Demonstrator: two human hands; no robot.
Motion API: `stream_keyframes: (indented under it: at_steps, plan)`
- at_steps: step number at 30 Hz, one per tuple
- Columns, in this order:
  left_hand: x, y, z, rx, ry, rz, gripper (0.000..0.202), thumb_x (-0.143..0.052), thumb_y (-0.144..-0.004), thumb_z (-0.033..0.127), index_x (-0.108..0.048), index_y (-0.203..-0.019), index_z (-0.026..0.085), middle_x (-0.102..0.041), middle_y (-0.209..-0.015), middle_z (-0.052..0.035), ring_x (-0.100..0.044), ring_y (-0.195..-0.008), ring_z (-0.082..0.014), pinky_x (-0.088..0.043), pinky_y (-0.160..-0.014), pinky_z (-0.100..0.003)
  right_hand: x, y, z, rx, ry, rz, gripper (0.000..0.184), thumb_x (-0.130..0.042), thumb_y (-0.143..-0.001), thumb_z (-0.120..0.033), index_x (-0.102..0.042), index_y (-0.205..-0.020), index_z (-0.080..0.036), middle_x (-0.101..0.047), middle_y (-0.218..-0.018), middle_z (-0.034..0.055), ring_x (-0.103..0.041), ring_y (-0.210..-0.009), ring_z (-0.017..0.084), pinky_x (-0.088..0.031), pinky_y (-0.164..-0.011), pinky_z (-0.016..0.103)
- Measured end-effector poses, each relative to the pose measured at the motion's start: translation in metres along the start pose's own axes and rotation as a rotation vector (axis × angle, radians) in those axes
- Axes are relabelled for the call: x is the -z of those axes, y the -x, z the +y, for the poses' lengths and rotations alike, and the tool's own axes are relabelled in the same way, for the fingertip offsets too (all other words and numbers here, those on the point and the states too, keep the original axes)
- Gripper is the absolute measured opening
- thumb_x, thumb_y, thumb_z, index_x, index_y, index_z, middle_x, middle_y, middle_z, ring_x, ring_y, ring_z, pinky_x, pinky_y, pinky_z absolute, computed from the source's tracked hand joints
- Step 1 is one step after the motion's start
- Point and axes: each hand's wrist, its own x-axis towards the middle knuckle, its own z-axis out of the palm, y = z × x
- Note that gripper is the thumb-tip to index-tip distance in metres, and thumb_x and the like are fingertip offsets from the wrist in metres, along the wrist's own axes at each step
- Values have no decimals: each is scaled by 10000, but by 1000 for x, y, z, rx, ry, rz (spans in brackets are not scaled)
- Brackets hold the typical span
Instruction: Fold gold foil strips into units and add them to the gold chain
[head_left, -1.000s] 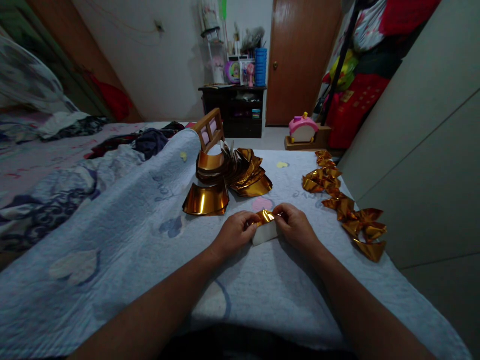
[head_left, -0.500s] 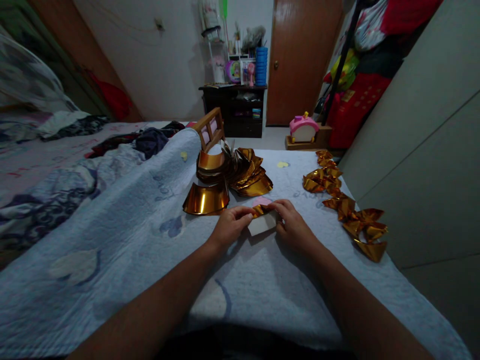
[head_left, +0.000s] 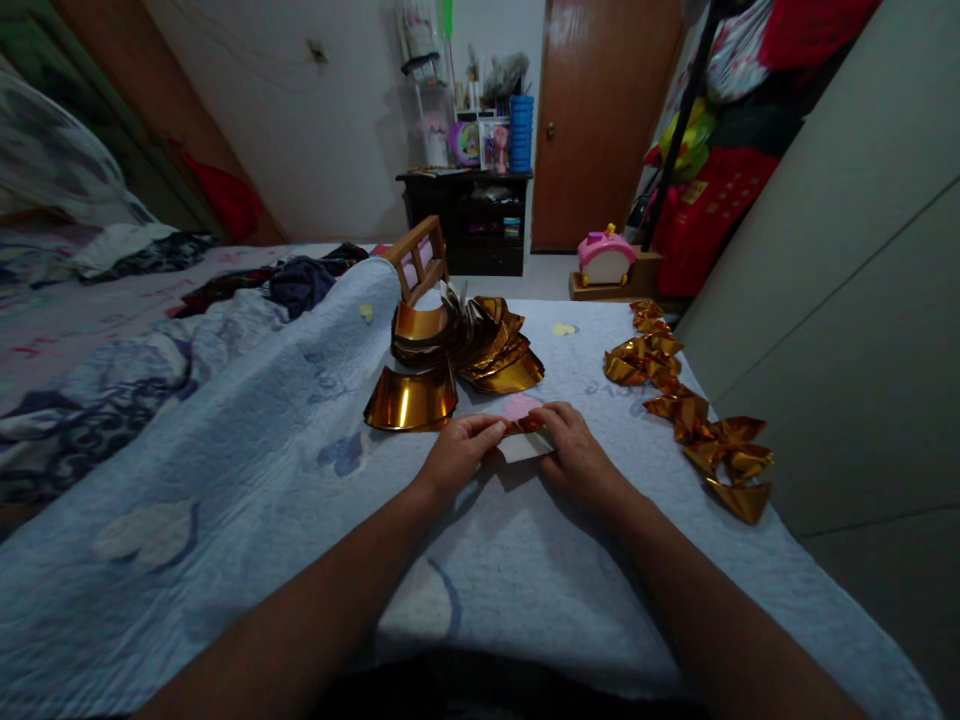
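Note:
Between my two hands is a sheet of gold foil paper [head_left: 525, 447], its white back facing me and its far edge folded over to show gold. My left hand [head_left: 459, 452] pinches the left end of the fold between thumb and fingers. At the right end, my right hand [head_left: 576, 450] grips the sheet, fingers over the fold and thumb low. Beyond my left hand lies a stack of flat gold sheets [head_left: 411, 398], curved at the edges. Behind it, more gold sheets [head_left: 506, 350] are fanned out in a pile.
Folded gold foil pieces [head_left: 720, 450] lie in a row along the right edge of the blue quilted cover [head_left: 510, 600]. A small wooden rail [head_left: 420, 255] stands behind the sheets. Rumpled clothes [head_left: 300, 285] are at left, and a pale cabinet [head_left: 840, 300] borders the right.
My right hand has shifted slightly left along the sheet. The white part in view is shallower, and the folded gold strip looks flatter and darker.

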Motion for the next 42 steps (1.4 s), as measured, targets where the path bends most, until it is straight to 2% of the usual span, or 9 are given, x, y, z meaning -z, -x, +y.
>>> stream_keyframes:
  at_steps: [5,9,12,16,25,29,34,39,42]
  plan:
    - [0,1,-3,-107,-218,-54,344,-581,-893,425,-794,-888,154,-707,-753,-47,-589,-659,-152,-422,-598,-254,3,0,3,-19,121,-57,428,-536,-753,-26,-552,-1147,-192,-570,-1159,117,-498,-1076,269,-446,-945,414]
    - [2,-1,-8,-187,-278,-73,304,-573,-898,359,-800,-955,165,-770,-935,-74,-676,-856,-207,-496,-770,-299,1,0,5,-48,150,-88,335,-540,-765,-34,-561,-1063,-187,-608,-1061,96,-507,-974,253,-428,-869,380]
    - [3,-2,-9,-208,-310,-51,288,-595,-871,327,-798,-991,160,-778,-995,-86,-688,-910,-227,-507,-838,-326,0,-1,6,-59,144,-78,377,-534,-776,-28,-566,-1119,-180,-627,-1063,97,-517,-973,249,-423,-869,372]
    - [3,-1,-8,-234,-382,-48,291,-582,-884,318,-790,-1019,165,-776,-998,-87,-691,-919,-234,-510,-863,-342,3,-1,4,-35,149,-92,422,-531,-778,-18,-594,-1165,-176,-653,-1109,103,-525,-1041,253,-419,-901,378]
    - [2,5,-4,-316,-786,-114,254,-537,-933,232,-783,-961,173,-692,-883,-71,-643,-873,-204,-469,-812,-315,9,1,-12,17,197,-186,299,-595,-781,-99,-661,-1066,-164,-663,-1160,122,-516,-1112,270,-410,-970,421]
    - [3,5,-5,-323,-822,-118,229,-560,-921,219,-781,-966,182,-659,-867,-60,-626,-860,-195,-462,-799,-304,10,1,-15,25,196,-205,274,-602,-794,-111,-653,-1061,-147,-663,-1159,127,-528,-1108,278,-424,-974,423]
    - [4,6,-5,-327,-801,-129,256,-533,-946,258,-775,-996,192,-632,-858,-56,-617,-864,-199,-456,-784,-304,5,1,-12,31,177,-208,391,-547,-834,-30,-629,-1194,-158,-686,-1180,109,-570,-1126,252,-441,-989,391]
    - [3,7,-2,-325,-779,-139,322,-475,-983,318,-758,-899,189,-625,-832,-52,-608,-850,-200,-450,-775,-309,2,0,-9,-24,161,-211,312,-491,-915,-32,-670,-1134,-165,-699,-1194,111,-629,-1105,219,-475,-967,348]
    - [3,7,-3,-332,-774,-139,301,-484,-975,300,-759,-927,189,-639,-862,-59,-613,-872,-205,-457,-800,-317,3,1,-11,-22,136,-213,338,-489,-910,-25,-665,-1162,-165,-690,-1217,115,-633,-1119,206,-484,-973,332]
